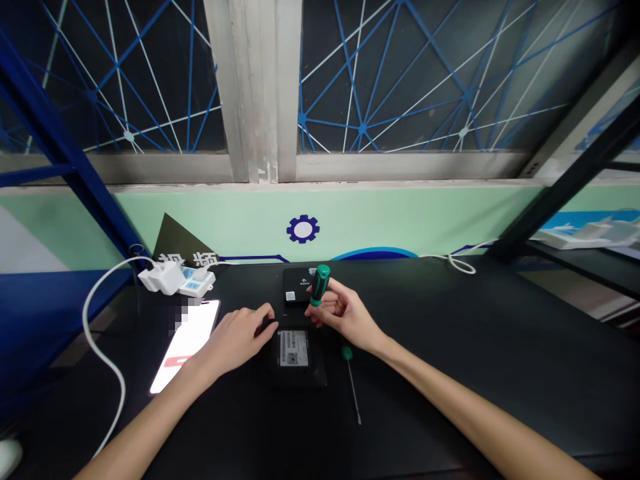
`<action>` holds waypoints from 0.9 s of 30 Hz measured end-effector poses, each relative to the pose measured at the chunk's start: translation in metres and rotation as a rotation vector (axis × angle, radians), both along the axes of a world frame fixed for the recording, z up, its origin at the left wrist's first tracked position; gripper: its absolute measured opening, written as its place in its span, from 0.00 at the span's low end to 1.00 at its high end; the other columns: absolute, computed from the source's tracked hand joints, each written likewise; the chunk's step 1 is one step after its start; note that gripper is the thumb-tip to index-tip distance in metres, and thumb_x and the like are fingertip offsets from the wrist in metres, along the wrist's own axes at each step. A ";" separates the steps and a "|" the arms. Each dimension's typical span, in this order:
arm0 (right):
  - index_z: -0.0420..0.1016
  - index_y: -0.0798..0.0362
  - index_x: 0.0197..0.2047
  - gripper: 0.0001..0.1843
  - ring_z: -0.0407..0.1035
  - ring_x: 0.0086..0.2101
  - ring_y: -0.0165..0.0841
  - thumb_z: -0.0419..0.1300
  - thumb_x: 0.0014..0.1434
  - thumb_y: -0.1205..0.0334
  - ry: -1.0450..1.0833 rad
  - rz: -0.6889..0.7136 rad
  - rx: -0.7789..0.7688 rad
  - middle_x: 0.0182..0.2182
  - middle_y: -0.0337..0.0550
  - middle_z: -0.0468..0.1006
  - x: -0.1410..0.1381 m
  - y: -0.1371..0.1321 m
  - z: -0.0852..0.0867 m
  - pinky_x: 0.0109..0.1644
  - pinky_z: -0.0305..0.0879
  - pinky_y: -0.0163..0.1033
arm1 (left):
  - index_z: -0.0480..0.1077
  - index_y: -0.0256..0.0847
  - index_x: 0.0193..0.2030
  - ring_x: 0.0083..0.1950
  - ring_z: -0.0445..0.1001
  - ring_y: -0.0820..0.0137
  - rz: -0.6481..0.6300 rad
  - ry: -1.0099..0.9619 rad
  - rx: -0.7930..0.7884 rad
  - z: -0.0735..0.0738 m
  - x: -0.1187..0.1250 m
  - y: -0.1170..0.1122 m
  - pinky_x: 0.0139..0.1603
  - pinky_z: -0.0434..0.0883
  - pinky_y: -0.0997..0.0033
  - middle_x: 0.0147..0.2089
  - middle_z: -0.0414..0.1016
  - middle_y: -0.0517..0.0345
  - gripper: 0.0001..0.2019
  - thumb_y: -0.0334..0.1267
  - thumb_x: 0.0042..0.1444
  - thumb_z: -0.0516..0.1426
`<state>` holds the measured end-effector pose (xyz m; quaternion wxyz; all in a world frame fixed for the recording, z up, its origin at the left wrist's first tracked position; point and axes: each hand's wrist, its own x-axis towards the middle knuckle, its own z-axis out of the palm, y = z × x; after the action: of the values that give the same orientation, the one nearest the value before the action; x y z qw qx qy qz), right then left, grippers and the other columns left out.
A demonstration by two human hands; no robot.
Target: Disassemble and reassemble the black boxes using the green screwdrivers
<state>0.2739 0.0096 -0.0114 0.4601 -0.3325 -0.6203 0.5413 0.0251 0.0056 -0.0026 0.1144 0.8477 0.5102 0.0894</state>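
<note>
My right hand (pixel 345 313) grips a green-and-black screwdriver (pixel 320 285) by its handle, which stands nearly upright; its lower end is hidden by the fingers and dark background. Just below lies a flat black device (pixel 310 377) with a white printed label (pixel 294 349). At the device's upper left corner is my left hand (pixel 245 337), fingers curled and thumb near the index finger; anything between them is too dark to make out. A second screwdriver (pixel 353 387) with a green end and metal shaft rests right of the device, below my right wrist.
Behind my right hand lies a black box (pixel 296 285) with a small white label. A lit phone (pixel 187 347) is left of my left forearm. Further left are a white power strip (pixel 196 283), plugs and a white cable (pixel 86 320). A windowed wall backs the black table (pixel 450 373).
</note>
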 end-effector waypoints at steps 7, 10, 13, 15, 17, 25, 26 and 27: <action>0.71 0.54 0.45 0.21 0.74 0.29 0.31 0.70 0.56 0.50 -0.023 0.005 0.061 0.33 0.45 0.81 0.001 -0.002 0.001 0.34 0.71 0.36 | 0.67 0.48 0.43 0.29 0.72 0.65 0.008 -0.004 0.003 -0.001 0.000 0.000 0.28 0.55 0.71 0.26 0.70 0.64 0.10 0.47 0.68 0.49; 0.71 0.54 0.45 0.19 0.74 0.29 0.31 0.68 0.58 0.50 0.005 -0.033 0.067 0.32 0.45 0.81 0.003 -0.002 0.002 0.35 0.71 0.37 | 0.67 0.48 0.43 0.28 0.72 0.65 0.009 -0.006 -0.004 0.000 0.000 0.000 0.28 0.55 0.71 0.26 0.70 0.64 0.09 0.46 0.68 0.49; 0.71 0.53 0.42 0.18 0.73 0.28 0.32 0.68 0.57 0.51 0.066 -0.097 0.070 0.31 0.45 0.81 0.005 0.000 0.004 0.34 0.71 0.38 | 0.66 0.48 0.42 0.28 0.71 0.66 0.000 -0.015 -0.009 0.001 0.000 -0.001 0.27 0.55 0.71 0.26 0.69 0.65 0.09 0.47 0.68 0.49; 0.70 0.53 0.41 0.17 0.72 0.27 0.31 0.69 0.56 0.52 0.099 -0.125 0.057 0.30 0.44 0.81 0.007 0.003 0.006 0.34 0.70 0.38 | 0.66 0.48 0.42 0.28 0.71 0.66 -0.004 -0.017 -0.008 0.001 0.000 -0.001 0.27 0.55 0.71 0.25 0.69 0.65 0.09 0.46 0.68 0.49; 0.70 0.52 0.40 0.17 0.71 0.26 0.31 0.70 0.54 0.53 0.106 -0.136 0.038 0.29 0.44 0.81 0.008 0.004 0.007 0.33 0.70 0.38 | 0.66 0.47 0.42 0.28 0.71 0.66 -0.005 -0.013 -0.009 0.001 0.000 0.000 0.27 0.56 0.71 0.25 0.69 0.65 0.10 0.47 0.68 0.48; 0.69 0.53 0.38 0.18 0.69 0.25 0.31 0.65 0.58 0.47 0.002 -0.094 0.034 0.26 0.41 0.77 0.004 -0.001 0.010 0.32 0.68 0.38 | 0.67 0.47 0.42 0.28 0.73 0.65 0.006 -0.001 -0.014 0.002 0.001 0.000 0.28 0.56 0.70 0.26 0.70 0.63 0.11 0.47 0.67 0.48; 0.69 0.53 0.37 0.18 0.68 0.25 0.31 0.63 0.60 0.45 -0.014 -0.096 0.050 0.26 0.41 0.77 0.003 -0.002 0.010 0.32 0.68 0.38 | 0.67 0.47 0.42 0.28 0.73 0.65 0.006 -0.002 -0.012 0.002 0.001 -0.001 0.28 0.56 0.70 0.26 0.70 0.63 0.11 0.47 0.67 0.48; 0.69 0.53 0.36 0.19 0.68 0.26 0.30 0.61 0.62 0.44 -0.034 -0.101 0.069 0.27 0.41 0.76 0.002 -0.003 0.011 0.32 0.67 0.38 | 0.67 0.47 0.42 0.28 0.72 0.65 0.005 -0.004 -0.012 0.002 0.001 -0.001 0.27 0.56 0.70 0.26 0.70 0.63 0.11 0.47 0.67 0.48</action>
<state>0.2764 0.0069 -0.0004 0.4875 -0.3566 -0.6286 0.4899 0.0261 0.0046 -0.0006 0.1201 0.8455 0.5127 0.0886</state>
